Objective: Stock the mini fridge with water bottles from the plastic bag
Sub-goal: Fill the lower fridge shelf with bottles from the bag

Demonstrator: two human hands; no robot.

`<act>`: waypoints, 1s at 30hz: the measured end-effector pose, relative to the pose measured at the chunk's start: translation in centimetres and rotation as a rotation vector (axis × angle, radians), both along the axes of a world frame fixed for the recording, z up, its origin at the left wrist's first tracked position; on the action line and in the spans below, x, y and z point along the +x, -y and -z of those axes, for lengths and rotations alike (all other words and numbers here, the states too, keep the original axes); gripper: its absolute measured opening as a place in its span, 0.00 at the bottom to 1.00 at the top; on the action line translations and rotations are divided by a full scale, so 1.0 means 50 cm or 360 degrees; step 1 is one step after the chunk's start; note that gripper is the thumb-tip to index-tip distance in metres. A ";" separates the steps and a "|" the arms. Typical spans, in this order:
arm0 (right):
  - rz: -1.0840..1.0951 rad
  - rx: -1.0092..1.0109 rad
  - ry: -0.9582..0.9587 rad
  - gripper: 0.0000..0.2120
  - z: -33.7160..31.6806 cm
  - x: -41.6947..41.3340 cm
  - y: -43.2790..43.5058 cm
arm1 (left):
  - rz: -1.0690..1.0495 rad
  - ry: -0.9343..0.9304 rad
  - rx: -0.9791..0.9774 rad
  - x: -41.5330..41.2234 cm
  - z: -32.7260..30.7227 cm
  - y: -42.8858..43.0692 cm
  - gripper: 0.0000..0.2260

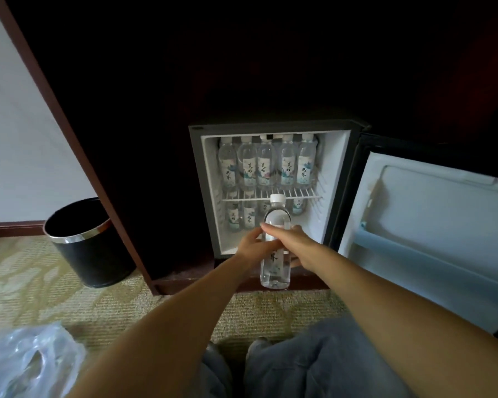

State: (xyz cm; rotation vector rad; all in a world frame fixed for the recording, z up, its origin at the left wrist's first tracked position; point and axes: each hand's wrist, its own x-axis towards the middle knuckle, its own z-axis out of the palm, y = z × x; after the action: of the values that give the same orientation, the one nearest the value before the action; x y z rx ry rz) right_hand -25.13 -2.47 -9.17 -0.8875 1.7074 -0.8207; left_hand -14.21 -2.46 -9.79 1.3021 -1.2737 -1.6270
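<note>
Water bottle (276,218): hanging upright before the mini fridge (197,182); left hand (253,245) and right hand (295,242) are gripping its middle
Shelves: upper row (266,168) beyond the fingertips (259,229) is looking full; lower row (242,218) is leaving room

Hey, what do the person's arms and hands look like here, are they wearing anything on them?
The left forearm and right forearm are bare, no sleeve in sight. The left hand and right hand wear no gloves; no watch, bracelet or ring shows. Grey trousers cover the knees.
</note>
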 end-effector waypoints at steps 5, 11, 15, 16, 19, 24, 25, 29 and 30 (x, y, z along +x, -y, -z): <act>-0.0015 -0.0013 -0.0111 0.41 0.035 -0.045 0.011 | 0.0114 0.0301 -0.0137 -0.037 0.020 0.030 0.15; 0.0239 -0.0107 0.0055 0.37 0.052 -0.086 0.015 | 0.0315 0.0327 -0.0208 -0.090 0.022 0.066 0.12; 0.0090 -0.0106 -0.0116 0.34 0.077 -0.093 0.027 | 0.0232 0.0291 -0.0184 -0.092 0.063 0.079 0.14; 0.0023 -0.0093 -0.0152 0.33 0.083 -0.091 0.032 | 0.0211 0.0297 -0.0178 -0.085 0.074 0.083 0.15; -0.0190 -0.0053 -0.0247 0.33 0.097 -0.081 0.051 | 0.0201 0.0374 -0.0159 -0.054 0.098 0.097 0.19; -0.0331 -0.0148 -0.0306 0.33 0.117 -0.066 0.101 | 0.0167 0.0522 -0.0280 -0.019 0.126 0.142 0.22; -0.0339 -0.0181 -0.0330 0.32 0.119 -0.066 0.112 | 0.0134 0.0517 -0.0291 -0.020 0.134 0.150 0.21; -0.0290 -0.0318 -0.0364 0.30 0.156 -0.067 0.172 | -0.0022 0.0505 -0.0269 -0.052 0.181 0.197 0.20; -0.0236 -0.0368 -0.0350 0.28 0.170 -0.067 0.187 | -0.0066 0.0516 -0.0234 -0.061 0.191 0.210 0.21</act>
State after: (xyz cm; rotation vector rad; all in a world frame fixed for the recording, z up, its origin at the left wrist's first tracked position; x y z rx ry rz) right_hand -28.49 -11.82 -17.66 -1.2861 1.7316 -0.8565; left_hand -17.27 -12.94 -19.36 1.5303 -1.5148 -1.3019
